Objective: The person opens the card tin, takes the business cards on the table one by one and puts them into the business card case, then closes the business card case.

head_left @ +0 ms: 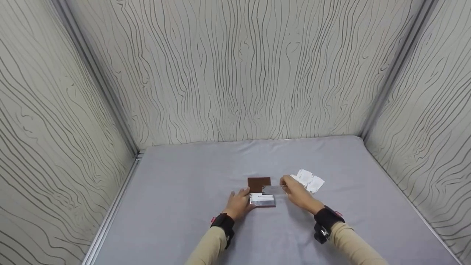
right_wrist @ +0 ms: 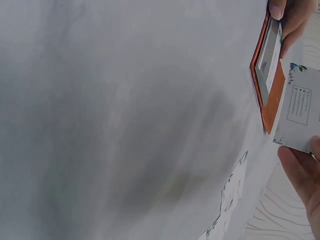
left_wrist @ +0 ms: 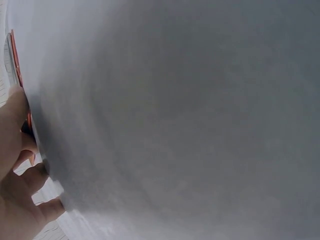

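The right grip (head_left: 296, 192) pinches a small card (head_left: 273, 190) by one short end, with the thumb on one face and fingers behind. The card sticks out to the left, over the right side of a brown case (head_left: 259, 183). I cannot tell if the two touch. The left grip (head_left: 238, 203) is spread out at the left side of the case, with its thumb by the near corner and a finger up along the edge.

The case lies unfolded on the bench (head_left: 176, 206), which has a grey cloth on it. Its far half is bare and brown. Its near half has a clear pocket (head_left: 262, 203) with a white card showing at the top. More loose cards (head_left: 312, 183) lie just past the right grip.

The step in hand looks like bringing the card to the case. To do it well, I would pinch the card lightly, so it does not bend. I would line its long side up with the pocket's top edge and hold it level, so a corner does not catch. The left thumb should press the case down gently so it cannot slide, but stay out of the card's way. Go slowly, and don't bump the loose cards.
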A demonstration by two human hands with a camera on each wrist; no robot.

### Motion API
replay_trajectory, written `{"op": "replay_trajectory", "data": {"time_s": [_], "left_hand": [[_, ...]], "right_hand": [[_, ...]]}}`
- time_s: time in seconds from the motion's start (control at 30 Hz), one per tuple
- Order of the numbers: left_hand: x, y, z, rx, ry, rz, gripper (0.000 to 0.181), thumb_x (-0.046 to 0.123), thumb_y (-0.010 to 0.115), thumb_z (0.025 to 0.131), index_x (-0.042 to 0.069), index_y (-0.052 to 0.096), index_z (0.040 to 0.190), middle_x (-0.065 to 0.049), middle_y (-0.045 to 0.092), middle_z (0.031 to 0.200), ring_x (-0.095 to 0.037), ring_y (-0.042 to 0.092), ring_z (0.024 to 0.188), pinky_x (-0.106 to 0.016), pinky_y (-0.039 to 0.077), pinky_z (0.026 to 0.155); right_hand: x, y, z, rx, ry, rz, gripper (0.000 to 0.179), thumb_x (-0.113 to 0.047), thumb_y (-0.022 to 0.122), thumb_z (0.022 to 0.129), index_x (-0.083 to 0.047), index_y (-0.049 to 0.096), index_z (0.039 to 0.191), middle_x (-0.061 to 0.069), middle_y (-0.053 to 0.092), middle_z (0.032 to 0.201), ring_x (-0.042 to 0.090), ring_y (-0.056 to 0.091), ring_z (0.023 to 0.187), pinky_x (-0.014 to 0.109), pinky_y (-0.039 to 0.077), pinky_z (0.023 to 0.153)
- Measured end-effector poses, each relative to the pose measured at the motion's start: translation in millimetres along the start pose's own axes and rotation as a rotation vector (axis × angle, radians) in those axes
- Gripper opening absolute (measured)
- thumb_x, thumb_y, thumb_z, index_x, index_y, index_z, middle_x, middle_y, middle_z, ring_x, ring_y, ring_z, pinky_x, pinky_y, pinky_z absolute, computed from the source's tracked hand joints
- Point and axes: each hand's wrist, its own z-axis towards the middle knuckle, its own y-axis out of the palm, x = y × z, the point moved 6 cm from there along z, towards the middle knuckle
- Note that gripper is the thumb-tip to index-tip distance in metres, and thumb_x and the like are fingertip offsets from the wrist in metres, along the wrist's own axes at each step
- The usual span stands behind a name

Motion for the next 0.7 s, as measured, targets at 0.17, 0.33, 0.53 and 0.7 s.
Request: {"op": "replay_trajectory", "data": {"time_s": [0.17,0.33,0.53,0.7], "left_hand": [[1.1,-3.0,-0.4,0.010,0.000,0.010,0.052,0.033,0.066,0.095,-0.003,0.060,0.131,-0.013,0.055,0.141,-0.034,0.052,0.129,-0.058,0.038,0.105],[2.0,-5.6,-0.6,-0.011,-0.013,-0.016,0.052,0.032,0.066,0.095,-0.004,0.059,0.132,-0.014,0.054,0.142,-0.036,0.050,0.130,-0.059,0.036,0.106],[2.3,-4.2,-1.1,-0.005,-0.007,-0.008,0.055,0.033,0.066,0.095,-0.003,0.057,0.136,-0.014,0.054,0.142,-0.035,0.050,0.130,-0.060,0.036,0.106],[1.1,-1.8,-0.6,-0.002,-0.012,0.019,0.057,0.035,0.065,0.095,-0.002,0.056,0.137,-0.012,0.053,0.143,-0.033,0.050,0.131,-0.058,0.036,0.106]], "right_hand": [[-7,9,4.3,-0.017,-0.009,0.036,0.022,0.017,0.058,0.084,-0.001,0.055,0.098,0.008,0.057,0.091,0.024,0.057,0.083,0.040,0.053,0.074],[-13,20,7.5,-0.038,0.000,0.066,0.023,0.017,0.058,0.084,0.000,0.056,0.100,0.009,0.058,0.094,0.025,0.060,0.086,0.040,0.055,0.077],[-20,31,7.9,-0.037,-0.041,0.057,0.022,0.016,0.059,0.086,0.000,0.056,0.101,0.010,0.058,0.096,0.025,0.060,0.090,0.041,0.055,0.079],[-23,36,5.5,-0.028,-0.081,0.046,0.030,0.021,0.059,0.080,0.001,0.056,0.101,0.012,0.059,0.095,0.026,0.060,0.090,0.043,0.055,0.079]]}}
